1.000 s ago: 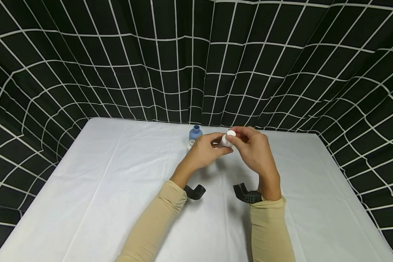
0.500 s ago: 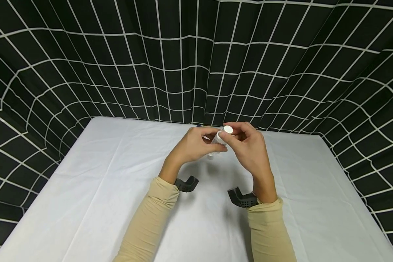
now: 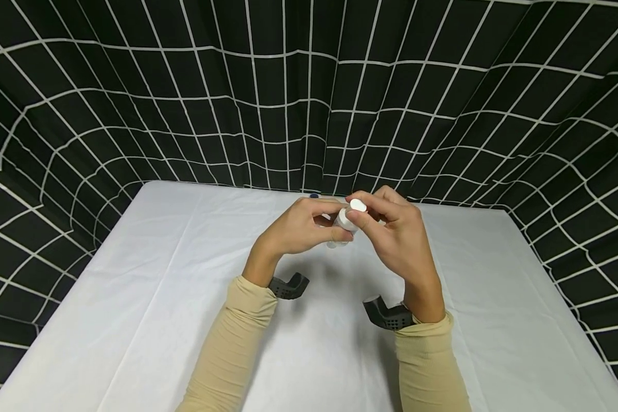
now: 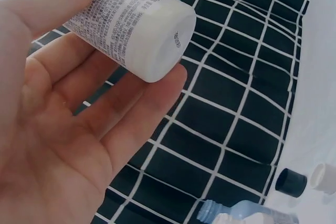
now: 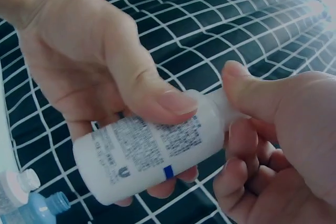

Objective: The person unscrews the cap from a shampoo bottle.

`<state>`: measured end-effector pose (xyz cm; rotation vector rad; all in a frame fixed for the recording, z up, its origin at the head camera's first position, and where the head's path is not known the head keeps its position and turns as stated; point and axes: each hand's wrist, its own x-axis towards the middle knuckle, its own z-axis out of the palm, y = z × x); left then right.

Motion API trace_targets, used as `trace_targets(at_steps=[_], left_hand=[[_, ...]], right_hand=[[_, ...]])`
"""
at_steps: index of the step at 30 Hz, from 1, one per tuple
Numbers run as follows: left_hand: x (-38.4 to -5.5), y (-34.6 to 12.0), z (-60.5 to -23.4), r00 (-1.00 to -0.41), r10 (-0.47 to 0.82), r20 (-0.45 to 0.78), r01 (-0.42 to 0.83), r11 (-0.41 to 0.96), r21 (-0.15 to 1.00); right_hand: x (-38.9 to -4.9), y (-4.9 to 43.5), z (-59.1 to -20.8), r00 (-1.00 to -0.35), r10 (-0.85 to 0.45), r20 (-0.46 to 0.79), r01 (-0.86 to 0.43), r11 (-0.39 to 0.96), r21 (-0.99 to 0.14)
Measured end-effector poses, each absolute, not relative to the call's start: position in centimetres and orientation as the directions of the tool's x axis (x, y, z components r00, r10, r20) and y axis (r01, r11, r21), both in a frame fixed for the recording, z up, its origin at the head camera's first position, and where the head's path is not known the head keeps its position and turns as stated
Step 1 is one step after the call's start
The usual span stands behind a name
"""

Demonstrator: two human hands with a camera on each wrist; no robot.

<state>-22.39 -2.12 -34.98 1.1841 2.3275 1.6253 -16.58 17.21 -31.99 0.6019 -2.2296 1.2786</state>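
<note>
Holding the small white plastic bottle with printed label [image 5: 147, 153] tilted above the white-clothed desk [image 3: 149, 297], your left hand [image 3: 298, 229] wraps its body for steadiness while your right hand [image 3: 396, 234] pinches its white cap [image 3: 357, 205].

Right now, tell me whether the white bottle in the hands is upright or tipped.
Tipped. The white bottle lies slanted in the left hand, its flat base clear of the table, while the right hand pinches its cap end.

White table [image 3: 159, 297] bare left, right, near; blue bottle [image 4: 239, 214], black cap [image 4: 290, 182] crowd far edge.
</note>
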Motion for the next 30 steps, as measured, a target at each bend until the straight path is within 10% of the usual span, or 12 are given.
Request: trace_targets(at_steps=[14,30], left_hand=[[-22.15,-2.57,-34.49,-0.722,0.618,0.312,0.498,0.15,0.854],[-22.34,-2.51,-34.61,-0.763,0.586,0.273,0.446,0.171,0.878]], right_hand=[[-16.33,18.12,-31.61,-0.791,-0.297,0.534,-0.604,0.243,-0.759],[-16.84,17.18,-31.96,-0.911,-0.021,0.413,-0.398,0.317,-0.861]])
